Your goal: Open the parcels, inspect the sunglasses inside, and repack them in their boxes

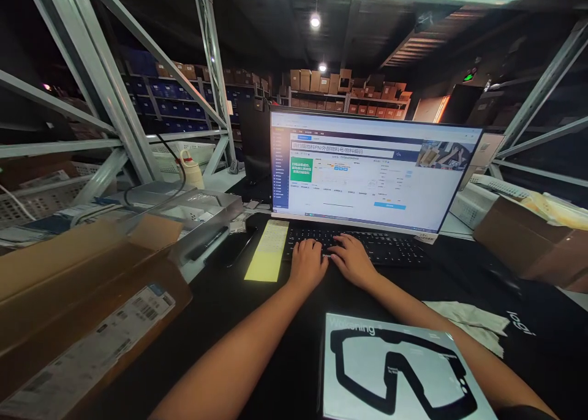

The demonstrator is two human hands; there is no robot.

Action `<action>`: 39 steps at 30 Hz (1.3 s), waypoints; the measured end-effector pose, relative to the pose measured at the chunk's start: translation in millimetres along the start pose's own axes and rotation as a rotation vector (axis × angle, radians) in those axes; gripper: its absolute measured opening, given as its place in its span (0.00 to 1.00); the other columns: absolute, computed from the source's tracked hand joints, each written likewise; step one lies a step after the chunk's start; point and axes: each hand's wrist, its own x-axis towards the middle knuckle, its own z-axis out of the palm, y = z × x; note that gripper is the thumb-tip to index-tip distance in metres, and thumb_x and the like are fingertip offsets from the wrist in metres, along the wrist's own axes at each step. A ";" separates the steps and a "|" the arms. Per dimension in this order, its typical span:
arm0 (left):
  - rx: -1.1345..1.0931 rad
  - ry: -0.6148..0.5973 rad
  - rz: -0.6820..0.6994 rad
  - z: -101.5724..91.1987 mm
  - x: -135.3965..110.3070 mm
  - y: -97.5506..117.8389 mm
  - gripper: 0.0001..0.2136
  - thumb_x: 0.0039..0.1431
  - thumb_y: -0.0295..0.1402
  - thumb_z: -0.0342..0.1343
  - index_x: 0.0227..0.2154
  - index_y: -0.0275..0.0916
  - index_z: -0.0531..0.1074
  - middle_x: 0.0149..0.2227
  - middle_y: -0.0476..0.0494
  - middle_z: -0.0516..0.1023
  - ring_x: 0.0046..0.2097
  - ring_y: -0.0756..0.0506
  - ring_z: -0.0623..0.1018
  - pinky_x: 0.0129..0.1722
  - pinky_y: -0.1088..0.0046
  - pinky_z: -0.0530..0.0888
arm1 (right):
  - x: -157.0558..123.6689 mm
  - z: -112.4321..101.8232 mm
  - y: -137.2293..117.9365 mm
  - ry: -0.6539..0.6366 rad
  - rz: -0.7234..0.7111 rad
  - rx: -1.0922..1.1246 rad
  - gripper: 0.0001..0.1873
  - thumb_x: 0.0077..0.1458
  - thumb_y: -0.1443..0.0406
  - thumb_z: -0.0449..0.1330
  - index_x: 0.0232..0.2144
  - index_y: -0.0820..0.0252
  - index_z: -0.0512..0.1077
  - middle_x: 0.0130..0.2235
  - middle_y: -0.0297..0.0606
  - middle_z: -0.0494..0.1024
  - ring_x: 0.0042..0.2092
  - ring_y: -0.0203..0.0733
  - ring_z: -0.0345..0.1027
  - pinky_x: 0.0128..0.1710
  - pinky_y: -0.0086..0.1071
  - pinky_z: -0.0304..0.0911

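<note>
Both of my hands rest on a black keyboard (395,251) below a lit monitor (340,187). My left hand (309,262) lies on the keyboard's left part, fingers stretched over the keys and holding nothing. Close beside it, my right hand (353,258) spreads its fingers on the keys near the middle. A yellow paper sheet (266,258) lies left of my left hand. In front of my right forearm is a white box (367,362) printed with a black goggle-like frame.
An opened cardboard box (160,270) with a shipping label stands at the left. Crumpled pale cloth or paper (473,319) lies right of my right forearm. A mouse (503,279) and another cardboard box (528,239) are farther right. A cream bottle (190,172) stands behind at left.
</note>
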 end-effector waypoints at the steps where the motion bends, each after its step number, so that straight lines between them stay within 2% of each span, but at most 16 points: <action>1: -0.003 0.003 0.000 0.2 0.0 0.1 0.08 0.63 0.33 0.54 0.44 0.39 0.70 0.49 0.39 0.74 0.54 0.38 0.71 0.61 0.56 0.62 | 1.7 -0.1 0.2 0.004 0.010 -0.002 0.15 0.65 0.63 0.55 0.51 0.58 0.74 0.56 0.47 0.73 0.64 0.56 0.58 0.63 0.56 0.54; 4: -0.015 0.010 0.000 0.7 0.5 0.1 0.07 0.63 0.32 0.54 0.43 0.40 0.70 0.48 0.40 0.74 0.53 0.39 0.71 0.61 0.56 0.62 | 5.0 -0.3 1.3 0.018 0.045 -0.002 0.20 0.65 0.63 0.53 0.56 0.64 0.67 0.52 0.50 0.76 0.61 0.54 0.62 0.63 0.53 0.55; 6: -0.026 0.022 -0.008 1.8 1.1 -0.9 0.08 0.62 0.32 0.56 0.44 0.39 0.70 0.48 0.39 0.73 0.54 0.39 0.71 0.61 0.58 0.63 | 4.9 -0.1 1.7 0.027 0.060 -0.005 0.20 0.66 0.63 0.52 0.57 0.64 0.66 0.53 0.50 0.75 0.60 0.53 0.63 0.63 0.51 0.55; 10: -0.047 0.062 -0.054 6.2 2.1 -4.7 0.16 0.60 0.34 0.59 0.49 0.36 0.68 0.54 0.34 0.69 0.57 0.37 0.68 0.59 0.59 0.66 | 2.4 1.6 0.7 0.034 0.080 -0.026 0.19 0.65 0.64 0.53 0.55 0.62 0.69 0.52 0.49 0.74 0.56 0.53 0.64 0.61 0.50 0.57; 13: -0.048 0.071 -0.063 8.9 1.7 -5.9 0.17 0.60 0.36 0.59 0.50 0.36 0.68 0.55 0.33 0.68 0.59 0.35 0.67 0.59 0.57 0.67 | 2.7 2.6 0.6 0.048 0.104 -0.041 0.17 0.64 0.63 0.54 0.53 0.61 0.72 0.50 0.49 0.73 0.53 0.53 0.65 0.57 0.48 0.61; 15: -0.043 0.066 -0.051 9.3 1.2 -5.3 0.16 0.60 0.36 0.59 0.49 0.36 0.70 0.54 0.33 0.69 0.58 0.35 0.68 0.59 0.56 0.66 | 3.9 2.4 1.5 0.056 0.112 -0.048 0.15 0.65 0.62 0.54 0.49 0.59 0.76 0.51 0.49 0.73 0.56 0.54 0.63 0.60 0.50 0.58; 18: -0.033 0.060 -0.033 8.5 0.7 -3.9 0.12 0.61 0.35 0.58 0.46 0.36 0.72 0.53 0.34 0.71 0.56 0.35 0.69 0.60 0.55 0.65 | 5.5 1.7 3.3 0.071 0.129 -0.052 0.15 0.66 0.62 0.52 0.43 0.56 0.78 0.54 0.46 0.73 0.62 0.55 0.57 0.65 0.56 0.46; 20: -0.027 0.059 -0.028 8.0 0.7 -3.6 0.11 0.63 0.34 0.56 0.46 0.36 0.72 0.52 0.34 0.72 0.56 0.35 0.70 0.60 0.54 0.65 | 5.5 1.6 3.9 0.076 0.146 -0.042 0.15 0.67 0.64 0.50 0.43 0.56 0.77 0.53 0.45 0.73 0.61 0.53 0.60 0.66 0.58 0.42; 23: -0.020 0.060 -0.026 7.8 0.8 -4.1 0.11 0.64 0.33 0.55 0.46 0.35 0.73 0.52 0.33 0.72 0.56 0.35 0.70 0.61 0.54 0.65 | 4.1 2.4 3.5 0.067 0.166 -0.018 0.15 0.65 0.69 0.49 0.45 0.58 0.75 0.49 0.44 0.75 0.54 0.48 0.67 0.63 0.53 0.51; 26: -0.019 0.062 -0.024 8.1 0.7 -4.7 0.11 0.63 0.32 0.56 0.46 0.35 0.72 0.52 0.34 0.72 0.57 0.35 0.70 0.61 0.54 0.64 | 2.9 3.1 2.7 0.067 0.176 -0.003 0.15 0.59 0.73 0.49 0.42 0.59 0.73 0.49 0.44 0.75 0.52 0.47 0.67 0.58 0.45 0.59; 28: -0.019 0.066 -0.023 8.3 0.6 -4.8 0.10 0.63 0.32 0.56 0.46 0.36 0.72 0.52 0.35 0.72 0.56 0.36 0.70 0.61 0.54 0.64 | 2.7 2.9 2.5 0.071 0.180 0.001 0.15 0.56 0.75 0.50 0.41 0.59 0.72 0.48 0.44 0.75 0.53 0.47 0.67 0.57 0.43 0.61; 31: -0.021 0.070 -0.018 8.2 0.7 -5.0 0.10 0.63 0.32 0.56 0.46 0.36 0.72 0.51 0.35 0.72 0.56 0.36 0.70 0.60 0.53 0.65 | 2.5 1.1 3.6 0.086 0.184 -0.007 0.15 0.53 0.72 0.55 0.44 0.59 0.71 0.52 0.46 0.74 0.59 0.52 0.62 0.63 0.50 0.53; 34: -0.023 0.071 -0.015 7.7 0.9 -5.6 0.09 0.64 0.30 0.55 0.45 0.36 0.72 0.51 0.34 0.72 0.56 0.36 0.70 0.60 0.54 0.66 | 0.3 -1.8 8.0 0.112 0.198 -0.005 0.16 0.56 0.67 0.59 0.48 0.59 0.69 0.56 0.47 0.72 0.65 0.57 0.54 0.67 0.57 0.41; 36: -0.025 0.070 -0.012 7.6 1.0 -6.2 0.09 0.64 0.29 0.54 0.45 0.36 0.73 0.51 0.35 0.72 0.56 0.36 0.70 0.60 0.55 0.66 | -2.9 -3.5 13.0 0.115 0.219 0.014 0.14 0.60 0.66 0.56 0.48 0.59 0.69 0.54 0.46 0.74 0.61 0.55 0.60 0.65 0.55 0.48; 39: -0.029 0.066 -0.007 8.0 0.9 -7.1 0.09 0.64 0.28 0.53 0.45 0.36 0.73 0.51 0.35 0.72 0.56 0.37 0.70 0.59 0.55 0.67 | -8.4 -5.0 22.9 0.111 0.266 0.053 0.12 0.63 0.67 0.53 0.47 0.60 0.71 0.48 0.45 0.77 0.51 0.50 0.69 0.55 0.47 0.62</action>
